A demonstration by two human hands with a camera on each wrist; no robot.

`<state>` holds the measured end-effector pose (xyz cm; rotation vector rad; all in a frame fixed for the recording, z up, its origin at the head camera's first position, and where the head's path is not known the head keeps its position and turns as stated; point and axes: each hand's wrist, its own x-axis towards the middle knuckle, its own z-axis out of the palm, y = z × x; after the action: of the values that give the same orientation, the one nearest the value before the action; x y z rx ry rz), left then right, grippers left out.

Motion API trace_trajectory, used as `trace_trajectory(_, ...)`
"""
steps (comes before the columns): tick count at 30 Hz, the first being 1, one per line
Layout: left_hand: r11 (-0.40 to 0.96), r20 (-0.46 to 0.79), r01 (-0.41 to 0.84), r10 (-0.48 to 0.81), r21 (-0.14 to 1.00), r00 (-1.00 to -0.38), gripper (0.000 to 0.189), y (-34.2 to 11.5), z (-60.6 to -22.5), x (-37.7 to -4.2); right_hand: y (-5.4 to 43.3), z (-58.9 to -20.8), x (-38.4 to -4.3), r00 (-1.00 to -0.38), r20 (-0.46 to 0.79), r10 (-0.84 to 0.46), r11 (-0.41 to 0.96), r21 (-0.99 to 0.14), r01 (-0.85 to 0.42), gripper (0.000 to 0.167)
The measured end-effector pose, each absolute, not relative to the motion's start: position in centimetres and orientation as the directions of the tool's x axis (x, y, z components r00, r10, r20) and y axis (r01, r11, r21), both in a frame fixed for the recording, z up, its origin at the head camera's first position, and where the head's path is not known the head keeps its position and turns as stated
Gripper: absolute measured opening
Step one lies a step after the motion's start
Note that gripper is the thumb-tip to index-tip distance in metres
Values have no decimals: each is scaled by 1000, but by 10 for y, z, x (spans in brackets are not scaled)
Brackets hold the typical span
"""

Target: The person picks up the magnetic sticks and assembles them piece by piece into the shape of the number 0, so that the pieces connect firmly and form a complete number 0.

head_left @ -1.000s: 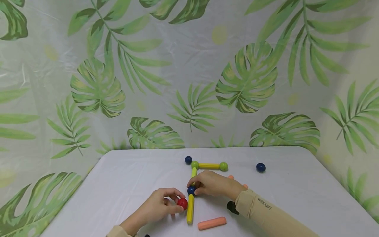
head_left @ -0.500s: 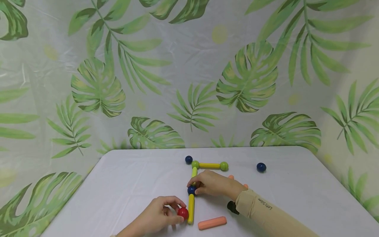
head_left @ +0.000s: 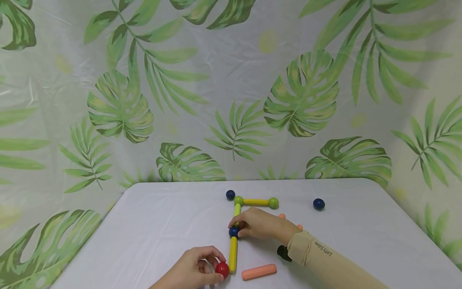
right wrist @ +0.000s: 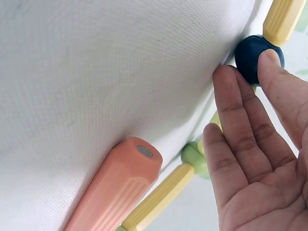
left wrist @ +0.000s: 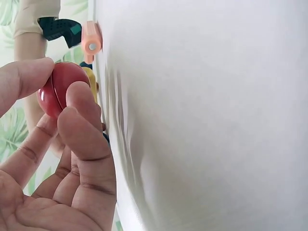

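Between thumb and fingers, my left hand (head_left: 191, 267) pinches a red ball (head_left: 222, 270) beside the near end of a yellow rod (head_left: 233, 255). In the left wrist view a seam shows around the red ball (left wrist: 60, 89). My right hand (head_left: 261, 223) holds a dark blue ball (head_left: 234, 232) at that rod's far end, thumb on one side and fingers on the other. Beyond it a light green rod (head_left: 237, 209) runs to a green ball (head_left: 238, 200). From there a second yellow rod (head_left: 255, 202) extends right to another green ball (head_left: 273, 202).
On the white table (head_left: 162, 216), a coral rod (head_left: 259, 272) lies near the front. Coral ends (head_left: 282, 216) peek out behind the right forearm. One loose blue ball (head_left: 319, 204) sits at right, another blue ball (head_left: 230, 195) by the green corner. Leaf-patterned cloth (head_left: 238, 100) hangs behind.
The left hand has drawn the red ball nearer to me, along the left side of the yellow rod to its near end. My right hand has stayed at the blue ball.
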<state>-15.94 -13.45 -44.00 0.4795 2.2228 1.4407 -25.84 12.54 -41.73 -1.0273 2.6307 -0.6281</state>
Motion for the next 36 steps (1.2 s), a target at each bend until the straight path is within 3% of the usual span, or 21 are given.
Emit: trace_trajectory(36,412,-156,113,563,904,-812,23,-125,-443,-156,127,-416,-257,-717,-71,-693,653,-484,-583,29)
